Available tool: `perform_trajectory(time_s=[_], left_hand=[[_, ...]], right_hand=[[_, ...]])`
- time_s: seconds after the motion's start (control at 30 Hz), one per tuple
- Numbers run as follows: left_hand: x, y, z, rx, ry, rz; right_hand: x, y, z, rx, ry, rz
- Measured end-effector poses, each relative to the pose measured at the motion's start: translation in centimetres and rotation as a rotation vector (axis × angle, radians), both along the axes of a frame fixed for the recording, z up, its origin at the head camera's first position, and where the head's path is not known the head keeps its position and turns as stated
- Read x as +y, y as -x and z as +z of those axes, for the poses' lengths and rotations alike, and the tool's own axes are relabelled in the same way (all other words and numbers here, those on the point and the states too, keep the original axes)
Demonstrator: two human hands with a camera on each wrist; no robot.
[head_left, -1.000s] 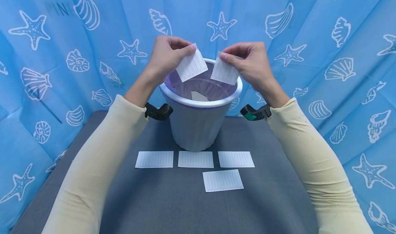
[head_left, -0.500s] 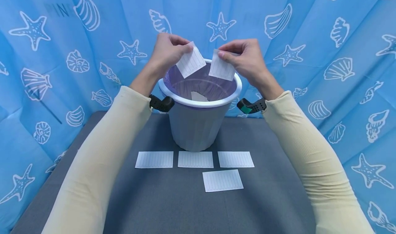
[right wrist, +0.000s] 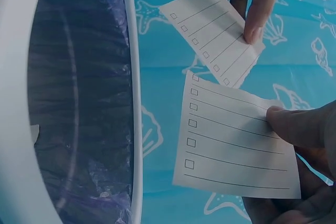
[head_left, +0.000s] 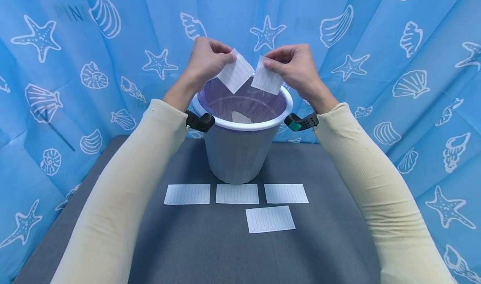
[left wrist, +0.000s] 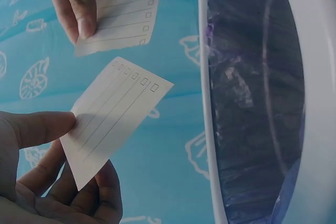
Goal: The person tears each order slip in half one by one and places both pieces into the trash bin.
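Observation:
Above the far rim of a white trash bin (head_left: 240,150), my left hand (head_left: 208,60) pinches a torn piece of lined paper (head_left: 236,72) between thumb and fingers. My right hand (head_left: 294,67) pinches a second piece of lined paper (head_left: 267,77) close beside it. Both pieces carry ruled lines and a row of small printed boxes, plain in the right wrist view, where the right hand's piece (right wrist: 236,140) looks nearly square. The two pieces are separate. A purple liner (head_left: 248,102) covers the bin's inside, and a white paper scrap (head_left: 240,117) lies in it.
On the grey table in front of the bin, three lined paper slips lie in a row: left slip (head_left: 187,194), middle slip (head_left: 237,193), right slip (head_left: 286,193). A fourth slip (head_left: 270,219) lies nearer, slightly tilted. A blue seashell curtain (head_left: 124,33) hangs behind.
Both hands have risen slightly, moved farther back and come closer together, each still pinching its paper piece. The slips on the table have stayed put.

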State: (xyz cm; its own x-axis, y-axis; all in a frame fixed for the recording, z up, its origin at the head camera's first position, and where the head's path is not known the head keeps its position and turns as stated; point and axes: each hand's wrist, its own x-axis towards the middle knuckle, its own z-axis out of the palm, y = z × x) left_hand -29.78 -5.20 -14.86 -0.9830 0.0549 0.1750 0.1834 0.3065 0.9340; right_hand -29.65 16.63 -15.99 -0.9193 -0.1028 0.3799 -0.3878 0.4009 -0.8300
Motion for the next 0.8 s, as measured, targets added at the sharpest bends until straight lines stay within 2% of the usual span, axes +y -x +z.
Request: perform_trajectory(time_s=[0.3, 0.57, 0.8], left_hand=[[0.22, 0.30, 0.24, 0.023, 0.064, 0.013], [0.10, 0.01, -0.11, 0.029, 0.127, -0.012], [-0.19, -0.39, -0.56, 0.045, 0.148, -0.025]], right_hand=[[-0.41, 0.61, 0.07, -0.007, 0.003, 0.007], [-0.35, 0.59, -0.51, 0.013, 0.062, 0.103], [0.22, 0.33, -0.67, 0.027, 0.068, 0.120]])
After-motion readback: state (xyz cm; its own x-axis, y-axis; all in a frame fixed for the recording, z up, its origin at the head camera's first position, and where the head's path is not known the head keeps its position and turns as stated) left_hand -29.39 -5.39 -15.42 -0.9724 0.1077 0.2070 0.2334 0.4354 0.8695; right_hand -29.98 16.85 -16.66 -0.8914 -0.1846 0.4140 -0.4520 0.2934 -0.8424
